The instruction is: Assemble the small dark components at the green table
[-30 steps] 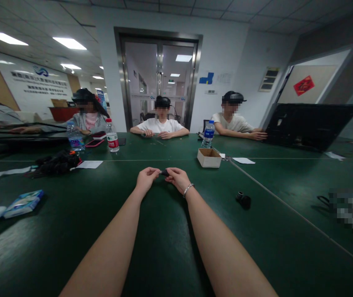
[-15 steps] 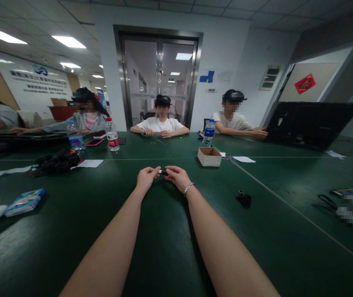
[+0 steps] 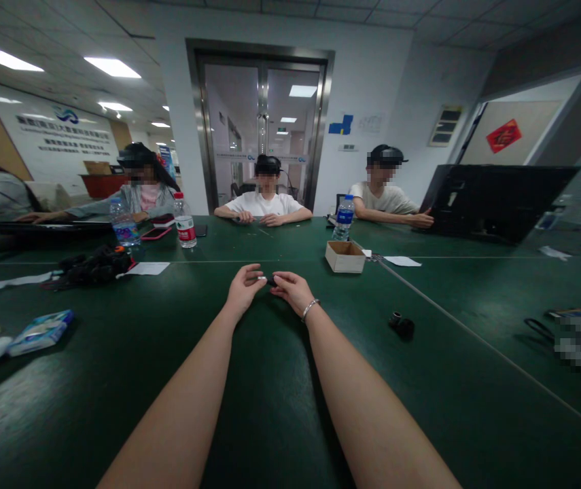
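Out over the green table (image 3: pixel 270 380), my right hand (image 3: pixel 293 291) pinches a small black object (image 3: pixel 270 280) between thumb and fingertips. The object has a short silver end on its left; its exact kind is too small to make out. At that silver end, the thumb and a finger of my left hand (image 3: pixel 243 291) lie against it, while the index finger is lifted away. Right of my hands lies a small black and silver cylindrical piece (image 3: pixel 402 326). An open cardboard box (image 3: pixel 345 261) stands ahead to the right.
Water bottles (image 3: pixel 185 221) stand farther back. Black tangled gear (image 3: pixel 94 267) and papers (image 3: pixel 148 269) lie left, with a blue packet (image 3: pixel 41 333) nearer. A large black monitor (image 3: pixel 494 204) is at right. Several people wearing caps sit around the table.
My left hand's fingers have loosened and spread a little, with the index finger raised, showing more of the silver end. My right hand has stayed nearly still.
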### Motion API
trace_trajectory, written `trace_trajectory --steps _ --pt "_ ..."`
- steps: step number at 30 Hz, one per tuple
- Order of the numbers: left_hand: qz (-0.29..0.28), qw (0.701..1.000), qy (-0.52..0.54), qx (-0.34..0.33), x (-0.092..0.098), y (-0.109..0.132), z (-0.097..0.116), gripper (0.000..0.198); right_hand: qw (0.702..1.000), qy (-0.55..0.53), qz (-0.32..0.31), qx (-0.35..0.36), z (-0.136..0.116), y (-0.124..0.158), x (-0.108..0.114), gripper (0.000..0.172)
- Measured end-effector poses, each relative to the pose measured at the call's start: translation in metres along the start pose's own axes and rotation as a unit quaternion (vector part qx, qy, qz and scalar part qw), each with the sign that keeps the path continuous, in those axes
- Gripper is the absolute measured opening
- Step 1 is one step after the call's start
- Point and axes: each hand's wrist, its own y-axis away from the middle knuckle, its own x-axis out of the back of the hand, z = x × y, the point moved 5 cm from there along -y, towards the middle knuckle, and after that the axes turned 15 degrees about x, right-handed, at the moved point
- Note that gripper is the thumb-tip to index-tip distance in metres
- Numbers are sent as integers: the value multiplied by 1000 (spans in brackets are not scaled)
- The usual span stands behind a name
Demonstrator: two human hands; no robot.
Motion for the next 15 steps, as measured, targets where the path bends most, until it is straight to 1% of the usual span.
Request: trace_trajectory --steps 1,2,4,5,7,9,10,11,13,14,15 --pt "17 1000 7 21 1 0 -2 52 1000 1 0 1 0 0 0 18" --pt "29 998 4 48 2 -1 -4 50 1000 2 0 3 1 0 0 18" --pt "37 995 -32 90 1 0 -7 41 1000 6 -3 4 1 -1 0 19" --pt "33 994 -57 92 1 0 -7 39 1000 7 -3 4 2 -1 0 20" --pt "15 994 -90 56 -1 3 -2 35 1000 6 -3 6 2 -1 0 21" --pt "5 996 -84 17 -2 5 3 40 1000 3 -1 5 2 -2 1 20" --pt "11 997 -76 17 -2 5 4 45 1000 3 -1 4 2 -2 1 20" --pt "22 997 -72 30 -1 5 3 46 1000 4 0 3 2 -2 0 20" --pt "46 993 -82 75 2 3 -2 42 1000 10 0 0 2 -2 0 19" --pt "47 992 -86 84 2 1 -4 39 1000 13 1 0 1 -2 0 19" --pt "37 993 -86 76 1 0 -4 37 1000 14 1 0 1 -1 0 18"
